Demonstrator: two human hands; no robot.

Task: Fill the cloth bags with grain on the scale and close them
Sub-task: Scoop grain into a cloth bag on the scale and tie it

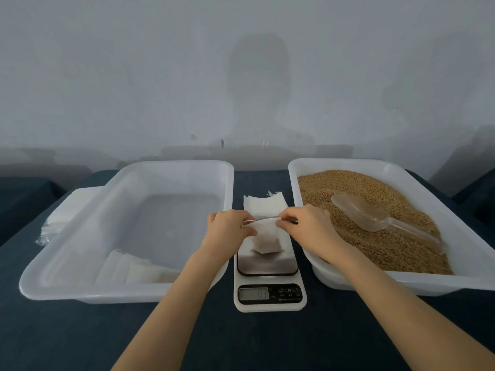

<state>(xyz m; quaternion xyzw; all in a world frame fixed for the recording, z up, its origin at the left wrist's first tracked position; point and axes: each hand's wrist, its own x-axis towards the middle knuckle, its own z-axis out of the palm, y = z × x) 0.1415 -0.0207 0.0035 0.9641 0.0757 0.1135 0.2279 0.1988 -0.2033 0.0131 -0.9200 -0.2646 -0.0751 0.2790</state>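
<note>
- The left hand (230,230) and the right hand (305,226) each pinch one upper corner of a small white cloth bag (266,236), thumb and fingers curled tight on the fabric, with the mouth stretched between them.
- A loop of drawstring (247,223) shows at the left hand's fingertips.
- The bag hangs over the steel platform of a white kitchen scale (269,307), its lower end down at the platform. Whether it rests there cannot be told.
- The scale's display (254,294) is lit, but the digits are too blurred to read surely.
- Just behind the scale lies a stack of flat empty bags (263,204).
- On the right, a white tub (348,163) holds brown grain (348,188), and a clear plastic scoop (359,210) lies on the grain.
- On the left, another white tub (128,167) holds a few white bags (134,269) in its near corner.
- All of this stands on a dark blue tablecloth (187,330).
</note>
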